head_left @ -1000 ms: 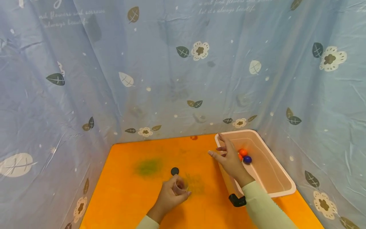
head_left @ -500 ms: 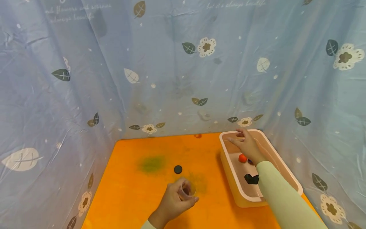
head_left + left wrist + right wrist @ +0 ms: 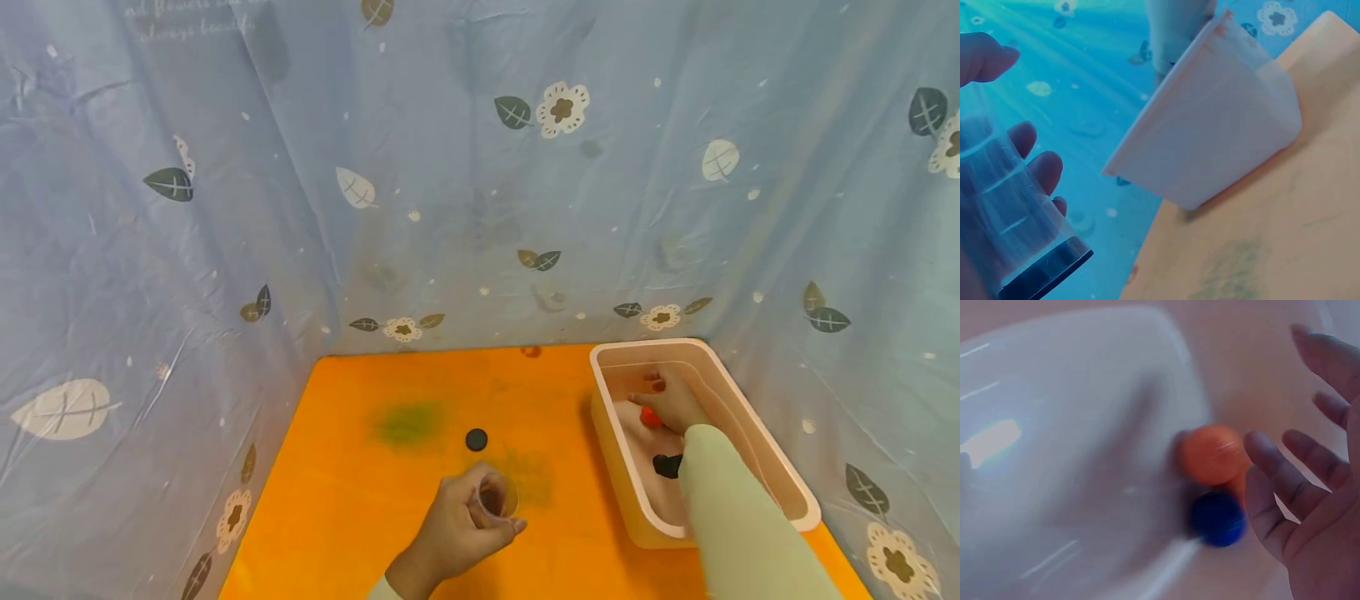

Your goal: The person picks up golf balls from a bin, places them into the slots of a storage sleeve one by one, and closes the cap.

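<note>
two hands work well apart: the left hand (image 3: 463, 523) grips a clear cup (image 3: 1025, 219) over the near middle of the orange table (image 3: 337, 475), fingers curled round its side, while the right hand (image 3: 677, 406) is down inside the pink tray (image 3: 1210, 134) on the right. the change is in the right hand: a second ago it is over the tray's left rim, half a second ago above the tray, and now it sits lower, inside the walls. its fingers are loose and spread, holding nothing, near an orange ball (image 3: 1212, 454), a blue ball (image 3: 1217, 519) and a partly hidden second orange piece (image 3: 1241, 487); whether a fingertip touches any of them i cannot tell. all three lie close together in the tray. the cup stays about where it was, and the black disc (image 3: 476, 439) lies on the table just to the far side of the left hand. as i judge it, the reach is nearly complete: the balls are within grasp, but none is picked up yet
</note>
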Tool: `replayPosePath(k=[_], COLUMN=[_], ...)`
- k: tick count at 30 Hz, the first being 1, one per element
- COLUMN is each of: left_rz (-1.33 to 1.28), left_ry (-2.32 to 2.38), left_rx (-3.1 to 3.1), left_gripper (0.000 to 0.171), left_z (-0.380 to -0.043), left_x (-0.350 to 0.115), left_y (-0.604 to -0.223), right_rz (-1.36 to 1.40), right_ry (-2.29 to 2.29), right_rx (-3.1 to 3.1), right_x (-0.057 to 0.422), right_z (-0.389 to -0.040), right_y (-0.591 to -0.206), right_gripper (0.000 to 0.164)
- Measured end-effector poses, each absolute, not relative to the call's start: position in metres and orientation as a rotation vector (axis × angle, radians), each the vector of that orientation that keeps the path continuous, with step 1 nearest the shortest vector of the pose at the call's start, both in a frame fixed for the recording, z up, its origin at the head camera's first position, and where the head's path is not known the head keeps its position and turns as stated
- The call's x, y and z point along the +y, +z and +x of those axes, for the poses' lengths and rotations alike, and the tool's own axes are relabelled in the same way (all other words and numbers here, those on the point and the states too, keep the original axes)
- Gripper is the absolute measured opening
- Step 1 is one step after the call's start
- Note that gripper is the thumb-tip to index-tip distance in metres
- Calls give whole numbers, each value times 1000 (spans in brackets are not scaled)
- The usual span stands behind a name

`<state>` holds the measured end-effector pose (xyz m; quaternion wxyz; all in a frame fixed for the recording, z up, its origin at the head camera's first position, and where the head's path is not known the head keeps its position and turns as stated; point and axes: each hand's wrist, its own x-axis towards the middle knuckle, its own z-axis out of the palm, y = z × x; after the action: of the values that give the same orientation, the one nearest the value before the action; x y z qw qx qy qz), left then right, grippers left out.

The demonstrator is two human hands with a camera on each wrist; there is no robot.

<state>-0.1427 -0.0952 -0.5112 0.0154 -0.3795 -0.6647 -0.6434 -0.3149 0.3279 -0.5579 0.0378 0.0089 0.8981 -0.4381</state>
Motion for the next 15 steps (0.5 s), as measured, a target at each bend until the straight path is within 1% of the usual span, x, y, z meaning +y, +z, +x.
replayPosePath(k=[3,5,8,10,15], left_rz=[-1204,-1211,-1214,-1219,-1180], left_ry=[-1988,-1980,-2001,-2009,-2031], left_rx=[-2048,-2038,-2032,-2025,-2041], left_gripper=[33,32,31,30,29], left_z=[-147,-149,-151,-152,-152], left_x=[-96,-96,-95,-95,-96], left_y=[-509,-509,-510,-512,-516], right_rz=[26,-10,-148,-219,-262], right_ry=[-1322,-1284,-1191,-1153,-1127], right_rx=[2711,2698,2721,2743,2762], right_x=[334,336,335,334,330], right_z=[-314,-317,-323,-326,-328], right_y=[-569,-572,-573,-576,-587], right_gripper=[74,71,58,45,21])
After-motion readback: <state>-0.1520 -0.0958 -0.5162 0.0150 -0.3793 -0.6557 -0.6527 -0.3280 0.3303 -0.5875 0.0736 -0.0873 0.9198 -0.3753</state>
